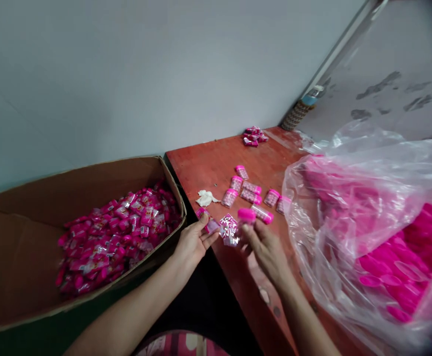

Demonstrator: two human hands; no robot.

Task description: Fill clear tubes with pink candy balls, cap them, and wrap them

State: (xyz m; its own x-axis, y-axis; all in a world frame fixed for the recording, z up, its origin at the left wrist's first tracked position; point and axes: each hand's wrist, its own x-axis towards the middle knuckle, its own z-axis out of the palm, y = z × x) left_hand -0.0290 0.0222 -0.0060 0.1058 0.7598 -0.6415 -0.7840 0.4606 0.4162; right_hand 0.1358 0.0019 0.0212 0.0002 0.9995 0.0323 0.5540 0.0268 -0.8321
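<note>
My left hand (194, 242) pinches a small pink printed packet (209, 221) over the near edge of the red table. A clear container with a pink lid (246, 215) is gripped in my right hand (266, 247); motion blurs its lower part. Between the hands, a shiny clear-and-pink wrapper (229, 229) lies on the tabletop. Just beyond are several small pink-lidded containers filled with pale pink beads or candies (251, 196), most of them on their sides. One such container (262, 214) lies right behind my right hand.
To the left stands a cardboard box (23, 262) with a heap of pink packets (115, 237). A clear plastic bag of pink pieces (397, 267) covers the right of the table (201, 163). White crumpled tissue (206, 198), a packet pile (254, 136) and a wrapped bottle (302, 108) are farther back.
</note>
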